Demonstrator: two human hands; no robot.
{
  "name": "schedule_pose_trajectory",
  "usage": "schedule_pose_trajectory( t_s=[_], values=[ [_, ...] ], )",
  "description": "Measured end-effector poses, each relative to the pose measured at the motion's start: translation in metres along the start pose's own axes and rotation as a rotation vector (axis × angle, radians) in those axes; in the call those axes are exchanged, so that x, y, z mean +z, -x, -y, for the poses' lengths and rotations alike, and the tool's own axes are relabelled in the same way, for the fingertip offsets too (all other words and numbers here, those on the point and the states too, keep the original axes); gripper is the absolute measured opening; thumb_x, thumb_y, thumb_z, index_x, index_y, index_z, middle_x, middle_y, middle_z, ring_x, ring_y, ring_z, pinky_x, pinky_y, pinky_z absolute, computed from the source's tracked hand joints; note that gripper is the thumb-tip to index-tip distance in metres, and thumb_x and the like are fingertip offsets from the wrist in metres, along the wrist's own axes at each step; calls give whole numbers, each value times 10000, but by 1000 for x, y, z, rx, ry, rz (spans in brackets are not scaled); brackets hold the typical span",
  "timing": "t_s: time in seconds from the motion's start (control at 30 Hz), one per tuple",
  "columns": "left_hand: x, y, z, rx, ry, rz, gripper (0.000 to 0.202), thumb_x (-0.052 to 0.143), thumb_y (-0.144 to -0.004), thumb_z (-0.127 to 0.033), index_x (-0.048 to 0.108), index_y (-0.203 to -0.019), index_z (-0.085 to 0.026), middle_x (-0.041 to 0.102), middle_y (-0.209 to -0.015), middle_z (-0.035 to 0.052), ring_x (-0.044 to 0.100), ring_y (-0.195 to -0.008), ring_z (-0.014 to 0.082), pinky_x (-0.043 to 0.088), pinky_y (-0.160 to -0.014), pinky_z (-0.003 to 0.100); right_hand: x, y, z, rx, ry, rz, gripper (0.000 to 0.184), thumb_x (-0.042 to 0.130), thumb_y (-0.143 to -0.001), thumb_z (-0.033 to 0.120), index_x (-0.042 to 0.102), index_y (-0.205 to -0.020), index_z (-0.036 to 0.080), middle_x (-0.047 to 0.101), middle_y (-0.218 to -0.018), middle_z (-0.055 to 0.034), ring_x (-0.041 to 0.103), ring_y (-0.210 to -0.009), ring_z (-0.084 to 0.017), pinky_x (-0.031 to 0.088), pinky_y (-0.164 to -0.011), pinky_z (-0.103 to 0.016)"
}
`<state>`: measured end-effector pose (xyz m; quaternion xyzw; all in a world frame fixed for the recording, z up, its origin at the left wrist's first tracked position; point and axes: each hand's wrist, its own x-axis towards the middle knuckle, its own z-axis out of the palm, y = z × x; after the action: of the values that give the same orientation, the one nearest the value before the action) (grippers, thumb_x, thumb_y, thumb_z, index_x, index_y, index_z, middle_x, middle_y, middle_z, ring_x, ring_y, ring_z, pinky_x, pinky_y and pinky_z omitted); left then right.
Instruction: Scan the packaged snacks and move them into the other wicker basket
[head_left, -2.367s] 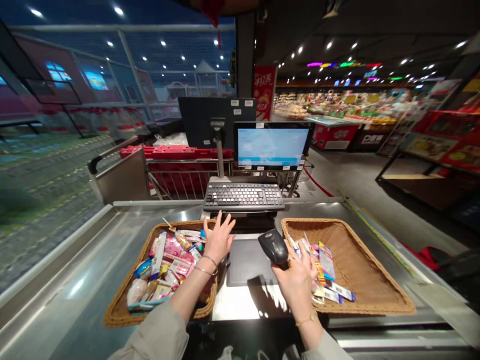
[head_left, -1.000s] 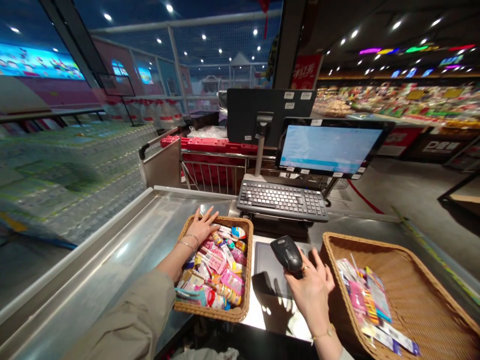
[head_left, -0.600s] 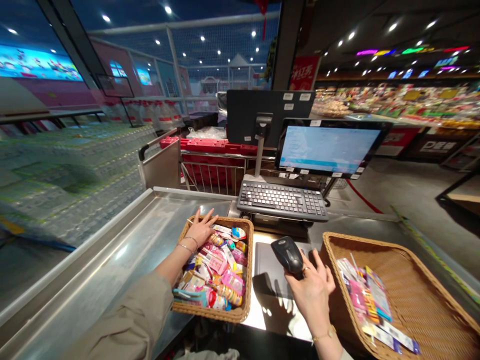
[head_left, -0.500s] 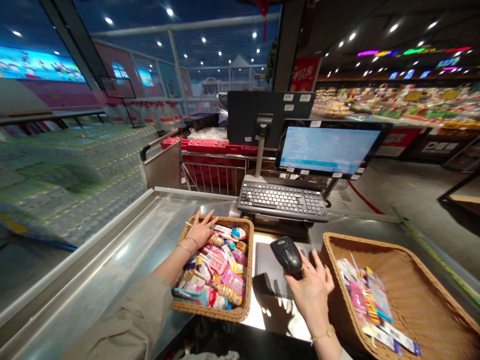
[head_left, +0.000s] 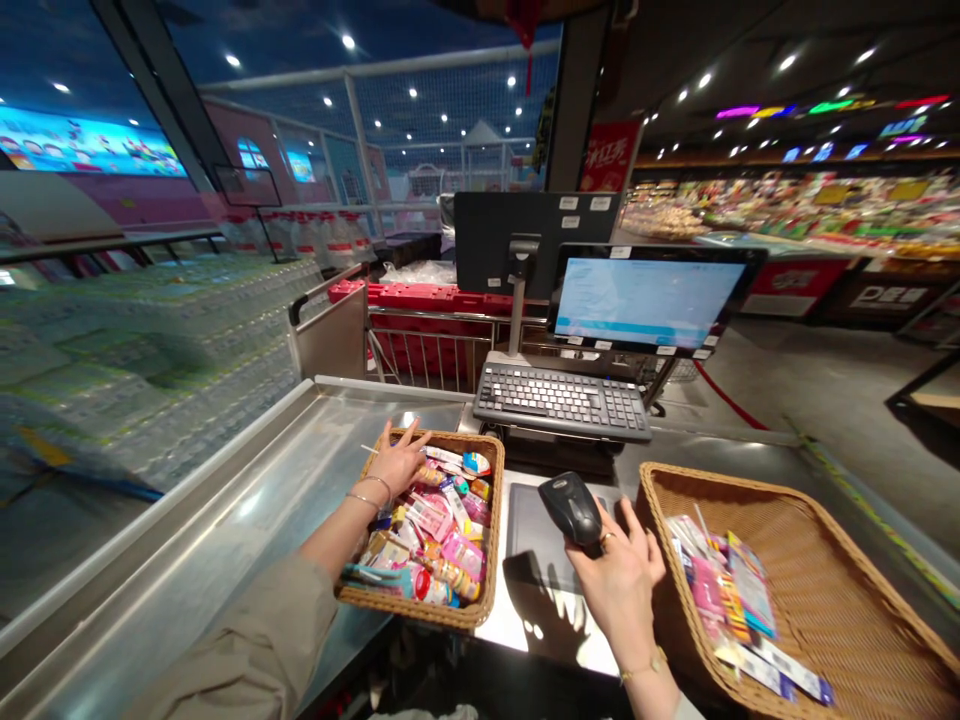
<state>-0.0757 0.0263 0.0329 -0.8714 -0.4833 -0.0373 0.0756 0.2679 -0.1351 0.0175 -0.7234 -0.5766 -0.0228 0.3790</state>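
Note:
My left hand lies over the far left corner of a wicker basket, its visible fingers spread. The basket is filled with small packaged sweets in pink, yellow, white and blue. A thin white stick pokes out by the hand, and what lies beneath the palm is hidden. In my right hand is a black barcode scanner, gripped above the counter with some fingers raised. To the right of that hand stands a larger wicker basket, with several sweet packets along its left side.
Behind the baskets are a keyboard and a lit monitor. The metal counter has a raised edge on the left. A grey plate is set between the baskets. Shrink-wrapped bottles are stacked at far left.
The view has shifted slightly. My left hand stays over the smaller basket with its fingers a little more spread, and my right hand still holds the scanner in nearly the same place.

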Motion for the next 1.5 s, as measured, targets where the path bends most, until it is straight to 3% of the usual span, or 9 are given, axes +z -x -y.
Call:
schedule_pose_trajectory(
  t_s=[0.27,0.5,0.7,0.9,1.13,1.5],
  values=[
    [-10,-3,-12,-35,28,5,108,592,-835,-259,692,-797,-241,485,-1471,24,189,-1469,341,-87,-1080,742,-9,5,-4,-29,0,-5,245,524,-720,335,697,-872,253,680,-1206,-20,376,-1350,-304,186,-1083,-552],
    [-25,-13,-36,-39,91,-6,154,556,-871,-293,698,-831,-249,477,-1478,21,169,-1474,337,-71,-1081,744,-18,7,-7,-23,7,-29,266,532,-725,341,701,-909,251,681,-1203,-27,385,-1343,-305,159,-1104,-539],
    [-37,-31,-66,-58,201,-7,174,526,-902,-325,693,-889,-277,443,-1499,5,169,-1474,342,18,-1065,773,-27,7,-10,0,15,-67,293,514,-745,348,699,-951,250,674,-1218,-28,389,-1341,-304,185,-1094,-534],
    [-45,-53,-104,-54,317,-28,182,515,-908,-303,686,-856,-273,434,-1502,-11,135,-1481,336,20,-1062,772,-37,7,-16,-2,39,-64,304,529,-765,336,696,-1002,246,656,-1251,-34,355,-1366,-300,174,-1102,-533],
    [-45,-71,-147,-66,428,-80,200,495,-914,-304,668,-826,-257,468,-1478,-7,175,-1476,318,18,-1082,750,-47,8,-18,23,58,-41,235,546,-758,300,705,-919,238,636,-1283,-39,318,-1385,-321,152,-1095,-569],
    [-43,-91,-188,-113,510,-176,202,500,-909,-295,667,-801,-261,560,-1402,-17,234,-1465,271,-33,-1135,666,-58,8,-20,-97,114,-113,218,575,-708,189,706,-876,236,655,-1255,-14,356,-1350,-350,147,-1097,-582]
  ],
)
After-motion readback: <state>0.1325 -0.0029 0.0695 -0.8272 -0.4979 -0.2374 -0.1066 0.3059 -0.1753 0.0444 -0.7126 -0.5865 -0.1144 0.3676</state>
